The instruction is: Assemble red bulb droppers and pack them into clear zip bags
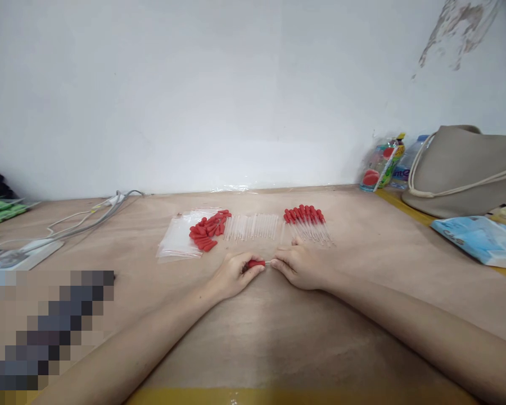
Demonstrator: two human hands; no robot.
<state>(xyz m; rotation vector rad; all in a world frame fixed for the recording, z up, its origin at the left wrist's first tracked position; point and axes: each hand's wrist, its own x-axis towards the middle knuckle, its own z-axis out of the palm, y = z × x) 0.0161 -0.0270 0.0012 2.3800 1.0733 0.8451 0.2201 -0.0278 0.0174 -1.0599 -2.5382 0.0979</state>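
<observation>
My left hand point(238, 275) is closed around a red rubber dropper bulb point(257, 263), whose open end faces right. In my right hand point(297, 265) the fingers pinch a thin clear dropper tube point(268, 262), mostly hidden by them. The tube's end meets the bulb; how deep it sits inside I cannot tell. Beyond my left hand is a pile of loose red bulbs point(208, 229), partly on clear plastic bags point(177, 239). A row of clear tubes point(253, 226) lies in the middle. Several droppers with red bulbs fitted point(307, 222) lie beyond my right hand.
White wall point(253, 101) closes off the table's back. On the left are cables point(84, 222), a power strip point(34, 253) and green packets point(2, 211). Bottles point(382, 166), a grey-beige bag point(468, 169) and a blue packet point(483, 241) stand or lie on the right.
</observation>
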